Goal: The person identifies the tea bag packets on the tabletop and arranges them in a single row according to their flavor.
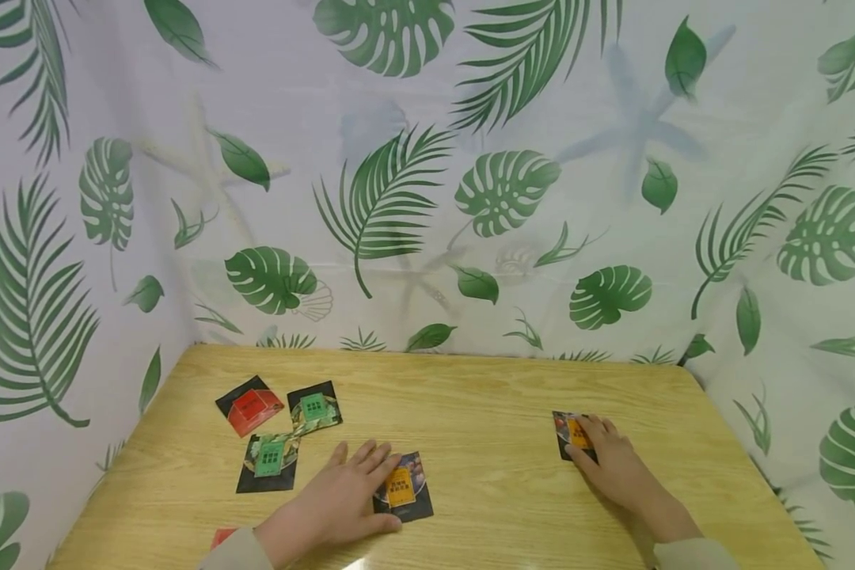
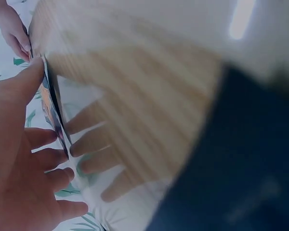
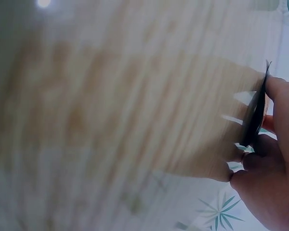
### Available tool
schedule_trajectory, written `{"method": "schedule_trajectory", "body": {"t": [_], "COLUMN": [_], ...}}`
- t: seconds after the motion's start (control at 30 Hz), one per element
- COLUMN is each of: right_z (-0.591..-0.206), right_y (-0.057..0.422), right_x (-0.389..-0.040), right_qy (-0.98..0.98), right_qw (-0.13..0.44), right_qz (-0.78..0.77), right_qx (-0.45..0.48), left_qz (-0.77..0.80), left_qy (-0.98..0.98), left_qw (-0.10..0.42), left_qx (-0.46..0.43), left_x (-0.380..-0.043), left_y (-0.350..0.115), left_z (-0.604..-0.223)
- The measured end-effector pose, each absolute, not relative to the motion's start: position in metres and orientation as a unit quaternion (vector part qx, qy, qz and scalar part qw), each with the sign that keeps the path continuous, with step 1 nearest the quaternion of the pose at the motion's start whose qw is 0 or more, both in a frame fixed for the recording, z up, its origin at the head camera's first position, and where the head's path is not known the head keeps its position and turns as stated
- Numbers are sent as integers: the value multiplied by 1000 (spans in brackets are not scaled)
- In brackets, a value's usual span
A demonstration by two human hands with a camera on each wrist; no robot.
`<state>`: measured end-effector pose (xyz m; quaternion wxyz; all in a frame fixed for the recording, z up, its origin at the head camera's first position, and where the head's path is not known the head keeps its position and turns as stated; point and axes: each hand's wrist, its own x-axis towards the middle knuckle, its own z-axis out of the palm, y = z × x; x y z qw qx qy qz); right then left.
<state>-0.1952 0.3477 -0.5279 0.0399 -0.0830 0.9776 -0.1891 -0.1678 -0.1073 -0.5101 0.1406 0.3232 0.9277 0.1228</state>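
Hands: left hand [image 1: 343, 495] spread wide, touching orange-labelled packet [image 1: 403, 487] on table [image 1: 499, 412], right of green-labelled packets [image 1: 269, 459] | right hand [image 1: 618, 469] on second orange-labelled packet [image 1: 575, 434], well apart; pinching or merely resting, cannot tell.

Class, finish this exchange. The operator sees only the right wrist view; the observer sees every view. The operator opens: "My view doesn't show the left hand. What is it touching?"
Observer: The left hand is touching an orange-labelled packet.
Operator: Anything beyond that hand, off to its left?
Observer: Yes, among other things, a red-labelled packet.
Operator: And what lies just to the right of that red one?
Observer: A green-labelled packet, its label facing up.
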Motion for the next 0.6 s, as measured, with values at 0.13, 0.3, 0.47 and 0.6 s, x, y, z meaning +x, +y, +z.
{"method": "schedule_trajectory", "body": {"t": [0.13,0.3,0.47,0.6], "right_z": [-529,-529,-527,-527], "right_y": [347,348,347,346], "right_x": [-195,-195,-195,-195], "right_qy": [978,979,979,979], "right_qw": [37,43,44,43], "right_qz": [-188,-185,-184,-184], "right_qx": [-83,-81,-80,-81], "left_qz": [123,125,131,139], "left_qy": [928,928,929,928], "left_qw": [142,139,133,128], "left_qx": [323,321,319,321], "left_x": [-169,-174,-179,-184], "left_y": [-110,-108,-105,-102], "left_z": [-510,-509,-511,-510]}}
